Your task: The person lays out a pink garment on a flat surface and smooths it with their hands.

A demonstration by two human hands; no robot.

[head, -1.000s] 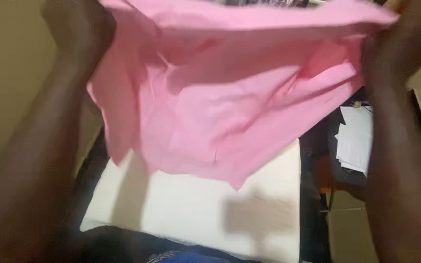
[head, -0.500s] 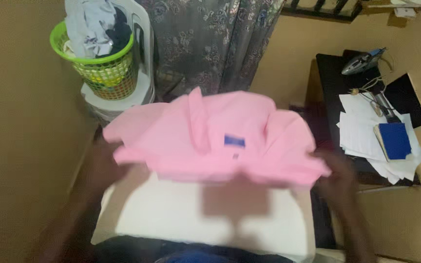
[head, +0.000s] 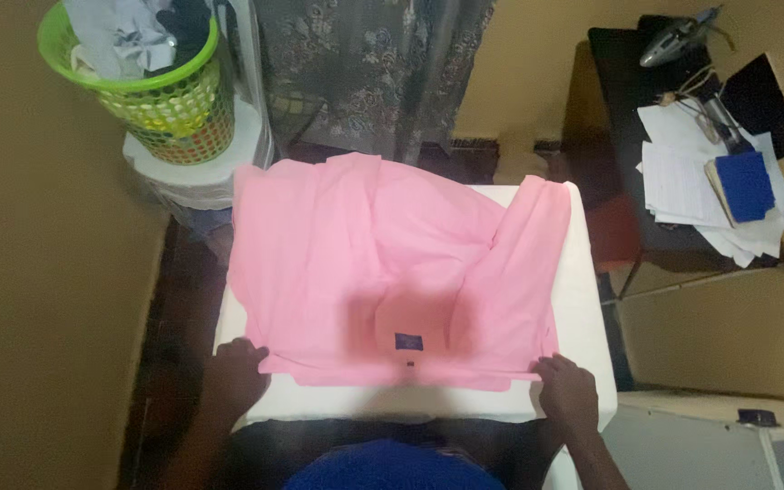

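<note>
A pink shirt (head: 383, 263) lies spread on a white padded board (head: 583, 308), with its collar and a small blue label toward me and the far end hanging over the board's back edge. My left hand (head: 233, 372) pinches the near left corner of the shirt. At the near right corner sits my right hand (head: 569, 392), fingers closed on the cloth. Both hands rest on the board's near edge.
A green laundry basket (head: 151, 86) full of clothes stands on a white stool at the back left. A grey patterned curtain (head: 374, 73) hangs behind. At the right a dark table (head: 619, 63) carries an iron, papers and a blue book.
The shirt was held up in front of the camera. It has been lowered and laid flat on the board, and both hands have dropped to its near corners.
</note>
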